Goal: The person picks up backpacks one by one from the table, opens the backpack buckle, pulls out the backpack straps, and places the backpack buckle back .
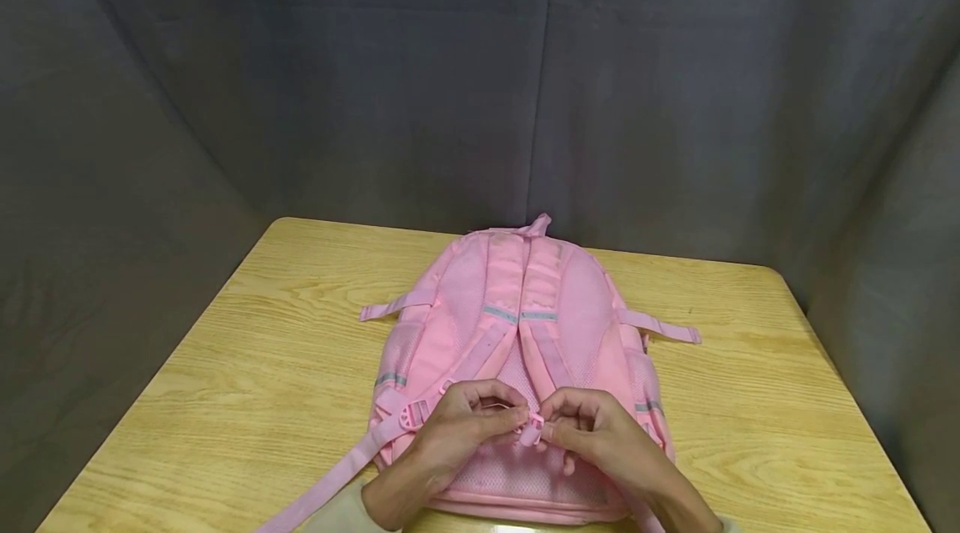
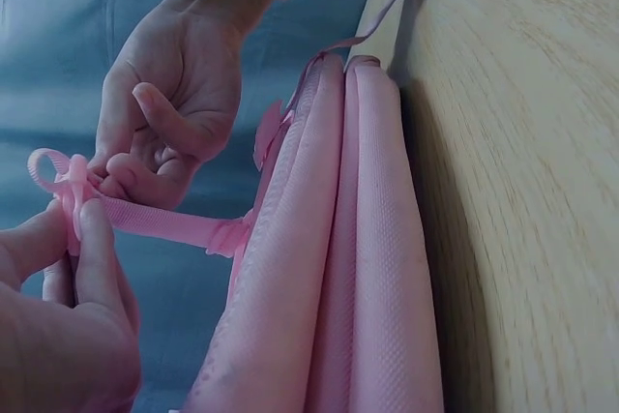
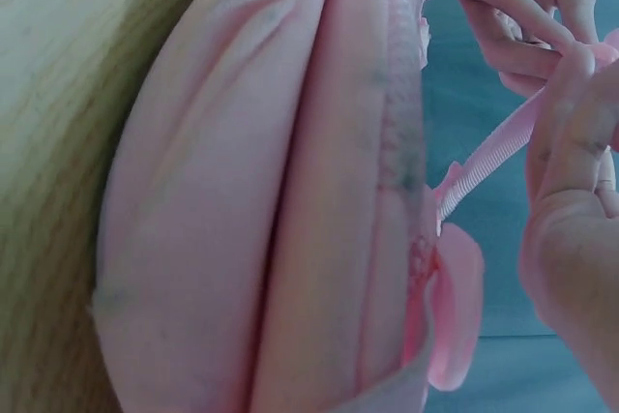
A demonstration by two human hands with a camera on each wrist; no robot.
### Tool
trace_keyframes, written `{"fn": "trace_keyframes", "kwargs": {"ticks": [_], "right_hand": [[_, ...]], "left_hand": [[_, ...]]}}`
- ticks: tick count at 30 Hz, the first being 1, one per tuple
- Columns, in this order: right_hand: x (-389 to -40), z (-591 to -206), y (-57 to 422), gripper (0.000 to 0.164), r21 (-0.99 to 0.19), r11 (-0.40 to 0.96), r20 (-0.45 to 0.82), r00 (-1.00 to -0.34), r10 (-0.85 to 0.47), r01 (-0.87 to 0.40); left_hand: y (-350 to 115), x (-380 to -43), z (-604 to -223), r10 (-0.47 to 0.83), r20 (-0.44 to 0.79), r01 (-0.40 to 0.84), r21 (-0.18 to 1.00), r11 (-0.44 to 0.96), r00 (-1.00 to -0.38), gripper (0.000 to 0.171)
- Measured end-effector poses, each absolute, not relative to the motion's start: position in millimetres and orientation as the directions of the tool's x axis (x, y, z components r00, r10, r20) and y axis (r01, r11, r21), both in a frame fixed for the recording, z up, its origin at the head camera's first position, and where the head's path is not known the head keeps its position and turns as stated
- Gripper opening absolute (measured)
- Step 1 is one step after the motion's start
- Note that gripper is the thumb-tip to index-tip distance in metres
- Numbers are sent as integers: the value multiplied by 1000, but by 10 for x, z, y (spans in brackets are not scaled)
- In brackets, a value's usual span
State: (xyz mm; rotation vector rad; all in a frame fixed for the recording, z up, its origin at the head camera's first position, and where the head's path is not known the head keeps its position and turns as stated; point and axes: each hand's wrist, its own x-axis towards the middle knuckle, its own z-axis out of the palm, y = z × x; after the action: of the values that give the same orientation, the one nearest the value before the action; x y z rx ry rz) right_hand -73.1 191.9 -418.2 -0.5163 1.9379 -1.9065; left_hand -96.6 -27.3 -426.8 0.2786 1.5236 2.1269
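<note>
A pink backpack [image 1: 607, 299] lies on the table with its shoulder straps facing up. Over its lower middle, both hands meet at a small pink plastic buckle [image 1: 531, 430]. My left hand [image 1: 461, 429] pinches the buckle [image 2: 75, 181] between thumb and fingers. From the other side, my right hand [image 1: 603, 433] pinches the webbing strap at the buckle, its other fingers loosely bent. That ribbed webbing strap [image 2: 164, 224] runs raised from the backpack up to the buckle, with a small loop standing out beyond it. The exact threading is partly hidden by fingers.
Another pink adjuster buckle [image 1: 414, 414] sits at the backpack's left side, its long webbing tail [image 1: 322, 487] trailing over the table's front. Short side straps [image 1: 663, 326] stick out on both sides. Dark grey curtains [image 1: 375, 82] surround the wooden table [image 1: 225, 399].
</note>
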Motion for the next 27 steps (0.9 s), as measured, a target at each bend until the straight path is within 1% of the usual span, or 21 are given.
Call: {"fn": "trace_keyframes", "kwargs": {"ticks": [7, 13, 20, 27], "right_hand": [[-738, -4200, 1913, 17, -999, -43, 23, -855, -517, 0], [-731, -4213, 1920, 15, -998, -65, 26, -854, -520, 10], [-728, -4217, 1896, 13, -998, -60, 20, -864, -504, 12], [-724, -4216, 1866, 16, -995, -93, 29, -876, -482, 18]], "left_hand": [[-279, -981, -4283, 529, -125, -297, 920, -255, -840, 11], [-305, -993, -4300, 563, -103, -300, 915, -269, -820, 22], [-314, -992, -4293, 557, -106, -302, 914, -272, -824, 21], [-304, -990, -4280, 547, -63, -250, 929, -274, -835, 21]]}}
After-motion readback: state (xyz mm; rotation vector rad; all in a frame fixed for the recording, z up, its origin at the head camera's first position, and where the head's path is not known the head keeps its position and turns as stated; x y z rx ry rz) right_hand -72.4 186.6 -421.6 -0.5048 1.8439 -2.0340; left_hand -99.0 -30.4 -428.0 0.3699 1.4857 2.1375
